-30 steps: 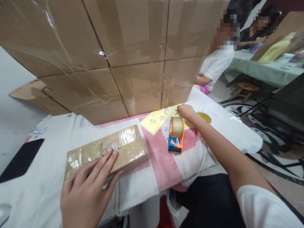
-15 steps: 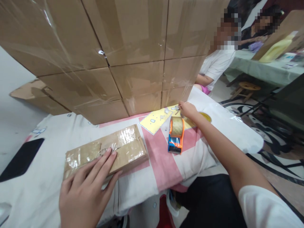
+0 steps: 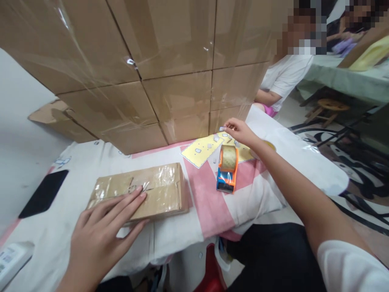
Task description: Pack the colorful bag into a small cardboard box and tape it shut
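My left hand (image 3: 106, 231) rests on a taped cardboard box (image 3: 164, 182), fingers stretched over its top and the thumb along its near side. The box lies flat, with shiny clear tape across its top. Farther off, my right hand (image 3: 239, 132) is closed in a pinch by the foot of the stacked cartons. A small pale piece (image 3: 222, 129) shows at its fingertips; what it is, I cannot make out. Just below that hand, an orange and blue tape dispenser (image 3: 227, 169) with a roll of clear tape lies on the cloth.
Wrapped cardboard cartons (image 3: 179, 97) form a wall along the back. A black phone-like slab (image 3: 44, 194) and a white device (image 3: 13, 263) lie at left. Small scraps dot the cloth's yellow patch (image 3: 200, 151). A person in a white shirt (image 3: 288, 77) sits behind, right.
My right hand has shifted slightly, and a pale piece now shows at its fingertips. My left hand stays on the box. The view has turned a little.
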Demonstrator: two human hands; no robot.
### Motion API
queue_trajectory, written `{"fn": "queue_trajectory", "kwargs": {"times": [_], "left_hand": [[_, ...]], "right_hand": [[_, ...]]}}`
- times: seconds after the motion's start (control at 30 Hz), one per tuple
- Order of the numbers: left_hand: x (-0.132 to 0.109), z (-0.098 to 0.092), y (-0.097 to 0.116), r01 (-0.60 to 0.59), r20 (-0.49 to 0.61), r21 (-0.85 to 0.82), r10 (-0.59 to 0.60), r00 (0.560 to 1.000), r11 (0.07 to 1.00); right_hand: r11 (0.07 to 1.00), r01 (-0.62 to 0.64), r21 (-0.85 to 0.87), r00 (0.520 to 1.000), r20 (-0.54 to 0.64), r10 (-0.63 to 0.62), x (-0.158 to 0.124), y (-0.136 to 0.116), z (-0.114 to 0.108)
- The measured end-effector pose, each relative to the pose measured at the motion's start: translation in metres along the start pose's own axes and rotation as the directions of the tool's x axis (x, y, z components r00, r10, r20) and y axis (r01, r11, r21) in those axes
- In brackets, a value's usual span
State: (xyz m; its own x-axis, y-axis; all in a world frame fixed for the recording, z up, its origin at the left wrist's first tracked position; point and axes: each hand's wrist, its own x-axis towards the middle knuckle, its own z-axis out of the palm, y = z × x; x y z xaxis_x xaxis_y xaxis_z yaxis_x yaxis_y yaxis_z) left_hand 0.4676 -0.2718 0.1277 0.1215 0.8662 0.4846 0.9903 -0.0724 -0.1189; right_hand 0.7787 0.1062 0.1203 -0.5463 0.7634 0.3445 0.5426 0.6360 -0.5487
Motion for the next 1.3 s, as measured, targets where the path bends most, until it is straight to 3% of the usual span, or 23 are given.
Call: {"fn": "queue_trajectory", "kwargs": {"times": [0.07,0.13,0.2,0.27,0.33,0.47,0.6,0.83,1.1,1.23,1.3], "left_hand": [[-0.002,-0.002,-0.007,-0.03,0.01,-0.033,0.031,0.999,0.999],[-0.004,-0.005,-0.012,-0.04,0.019,-0.06,0.041,0.999,0.997],[-0.006,-0.006,-0.014,-0.044,0.025,-0.078,0.046,0.999,0.996],[-0.006,-0.007,-0.013,-0.05,0.017,-0.084,0.052,0.999,0.995],[-0.005,-0.008,-0.012,-0.057,0.013,-0.088,0.059,0.998,0.994],[-0.005,-0.008,-0.01,-0.049,0.014,-0.088,0.051,0.999,0.995],[-0.006,-0.007,-0.01,-0.043,0.02,-0.089,0.045,0.999,0.995],[-0.006,-0.006,-0.011,-0.053,-0.002,-0.093,0.053,0.999,0.994],[-0.005,-0.005,-0.01,-0.062,-0.016,-0.104,0.061,0.998,0.993],[-0.005,-0.002,-0.016,-0.071,-0.025,-0.118,0.069,0.997,0.99],[-0.006,-0.001,-0.018,-0.071,-0.059,-0.115,0.065,0.996,0.991]], "right_hand": [[0.974,0.157,0.163,0.987,0.003,-0.159,-0.009,-0.042,-0.005],[0.908,0.304,0.288,0.934,0.098,-0.344,-0.026,-0.085,-0.005],[0.84,0.393,0.374,0.802,0.307,-0.512,-0.045,-0.121,0.003],[0.815,0.416,0.404,0.655,0.489,-0.576,-0.064,-0.141,0.022],[0.817,0.399,0.416,0.597,0.559,-0.576,-0.079,-0.146,0.046],[0.803,0.326,0.499,0.678,0.469,-0.567,-0.098,-0.135,0.085],[0.783,0.344,0.518,0.734,0.371,-0.568,-0.104,-0.131,0.093],[0.744,0.513,0.428,0.735,0.23,-0.638,-0.106,-0.132,0.093],[0.734,0.576,0.36,0.711,0.221,-0.667,-0.11,-0.13,0.095],[0.843,0.389,0.37,0.866,0.164,-0.472,-0.112,-0.132,0.099],[0.836,0.286,0.469,0.894,0.183,-0.408,-0.111,-0.132,0.101]]}}
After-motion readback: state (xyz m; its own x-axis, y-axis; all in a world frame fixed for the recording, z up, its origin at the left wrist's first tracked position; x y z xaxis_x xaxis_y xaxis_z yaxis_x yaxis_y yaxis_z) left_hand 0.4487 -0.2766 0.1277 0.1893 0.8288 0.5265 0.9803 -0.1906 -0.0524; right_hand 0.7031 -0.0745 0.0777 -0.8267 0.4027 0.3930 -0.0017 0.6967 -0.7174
